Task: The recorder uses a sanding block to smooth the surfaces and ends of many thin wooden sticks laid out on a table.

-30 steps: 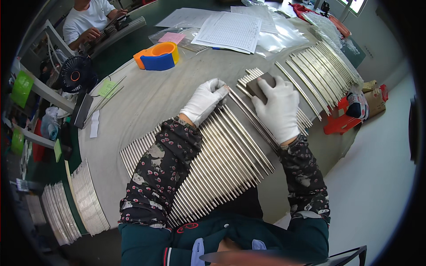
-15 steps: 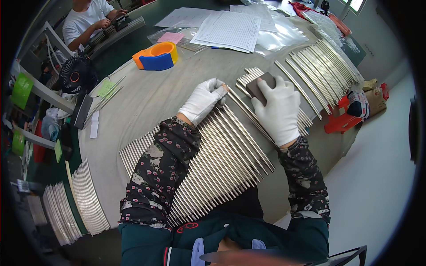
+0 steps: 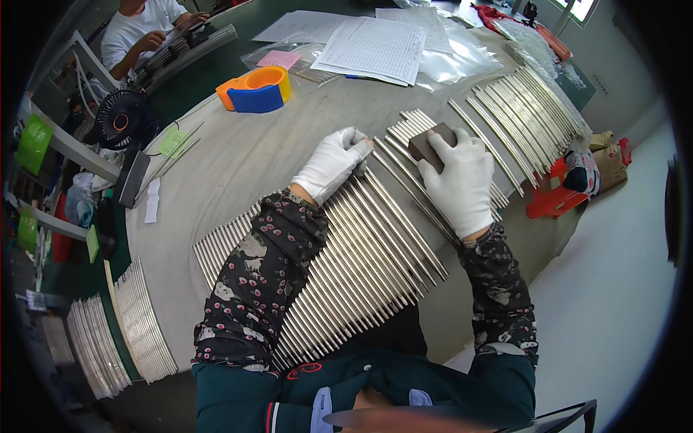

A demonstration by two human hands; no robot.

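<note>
My left hand (image 3: 330, 164), in a white glove with bare fingertips showing, is closed at the far end of a thin metal rod (image 3: 413, 186). Its fingers seem to pinch that end, though they partly hide it. To the right, my gloved right hand (image 3: 462, 180) grips a dark brown sanding block (image 3: 432, 144) from above, thumb and fingers on its sides. Beneath the block lies a small group of silvery rods (image 3: 414, 123). A wide fan of similar rods (image 3: 361, 252) spreads below my left hand, partly covered by my left forearm.
More rods (image 3: 523, 119) lie at the far right, beside a red stool (image 3: 552, 195). Beyond my hands are an orange and blue tape dispenser (image 3: 256, 90) and paper sheets (image 3: 375, 47). A small fan (image 3: 123, 121) stands left; another person (image 3: 141, 36) works at the far left.
My right hand and the sanding block have shifted slightly to the right and nearer. My left hand has hardly moved. The other person's hand has moved a little.
</note>
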